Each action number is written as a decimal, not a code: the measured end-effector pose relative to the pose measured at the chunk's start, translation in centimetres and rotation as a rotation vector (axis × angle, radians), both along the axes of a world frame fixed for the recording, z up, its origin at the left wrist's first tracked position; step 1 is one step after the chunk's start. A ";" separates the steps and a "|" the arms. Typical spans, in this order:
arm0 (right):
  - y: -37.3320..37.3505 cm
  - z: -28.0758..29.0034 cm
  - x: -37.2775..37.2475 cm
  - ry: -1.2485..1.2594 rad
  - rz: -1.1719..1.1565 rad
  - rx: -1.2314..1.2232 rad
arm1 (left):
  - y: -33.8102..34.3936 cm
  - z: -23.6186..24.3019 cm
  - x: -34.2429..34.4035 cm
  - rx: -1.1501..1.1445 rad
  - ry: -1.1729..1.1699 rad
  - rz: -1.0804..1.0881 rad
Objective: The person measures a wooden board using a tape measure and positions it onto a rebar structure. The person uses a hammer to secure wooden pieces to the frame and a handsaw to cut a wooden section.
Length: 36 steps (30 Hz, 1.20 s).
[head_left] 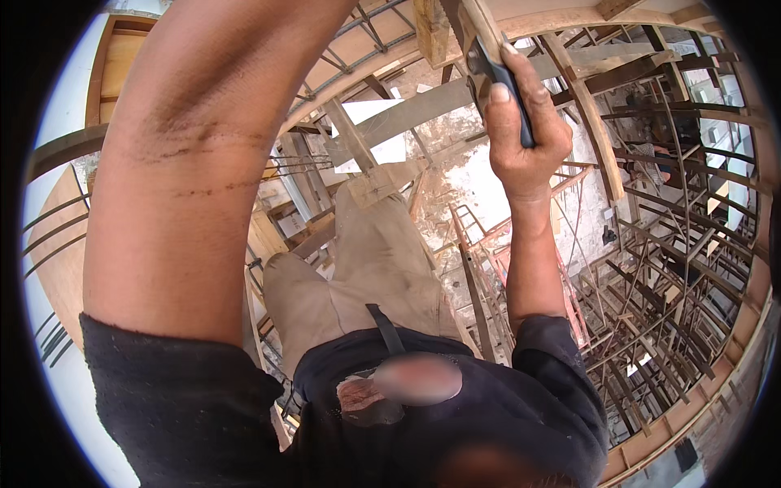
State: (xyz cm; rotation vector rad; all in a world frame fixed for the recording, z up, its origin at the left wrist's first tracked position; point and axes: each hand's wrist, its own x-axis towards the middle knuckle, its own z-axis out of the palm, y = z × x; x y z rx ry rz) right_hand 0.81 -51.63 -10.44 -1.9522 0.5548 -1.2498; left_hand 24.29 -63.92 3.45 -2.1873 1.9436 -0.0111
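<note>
My right hand (529, 122) is raised near the top of the view, its fingers closed round the black handle of what looks like a hand saw (508, 98). The thumb presses along the handle's side. The tool's upper end runs out of the picture at the top, beside a wooden post (431, 31). My left arm (175, 187) stretches up past the top edge, so the left hand is hidden from view.
Below me is a high drop with timber framing and scaffolding (651, 301) on the right. A wooden beam (586, 122) slants down nearby. Steel reinforcing bars (358, 41) lie along the formwork at the top. A plywood sheet (57, 215) stands at the left.
</note>
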 end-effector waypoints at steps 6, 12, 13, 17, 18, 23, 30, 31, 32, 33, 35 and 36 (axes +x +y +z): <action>3.6 -0.6 -10.6 0.214 0.041 0.121 | 1.3 -0.4 2.3 -0.020 0.036 -0.021; 2.1 2.2 -6.2 0.172 0.036 0.149 | 0.8 -0.2 1.5 -0.069 0.023 -0.040; 0.9 2.8 -2.5 0.132 0.036 0.154 | 0.9 -0.7 1.4 -0.062 0.033 -0.041; 0.6 3.7 -2.1 0.143 0.036 0.048 | 0.9 -0.2 2.2 -0.069 0.037 -0.009; 2.4 3.0 -5.0 0.217 0.030 0.053 | 1.5 -0.6 2.3 -0.088 0.098 -0.016; 5.7 1.8 -13.3 0.315 0.064 0.102 | 1.0 -0.3 0.7 -0.053 -0.005 0.022; 0.4 1.3 -0.4 -0.003 -0.035 -0.160 | -0.1 -0.4 1.4 -0.114 0.082 -0.100; 2.7 1.5 -3.3 0.161 -0.026 0.090 | 0.8 -0.1 1.6 -0.031 0.093 0.014; 3.9 0.8 -6.0 0.225 -0.005 0.148 | 1.7 -0.2 1.7 -0.030 0.090 0.038; 5.1 -0.5 -8.6 0.243 0.023 0.138 | 1.9 -0.4 1.7 -0.055 0.093 0.017; 6.6 -1.0 -11.8 0.200 0.055 0.091 | 1.7 -0.1 1.3 -0.081 0.098 -0.010; 6.0 -2.0 -10.6 0.183 0.037 0.060 | 1.6 0.2 1.2 -0.061 0.038 0.021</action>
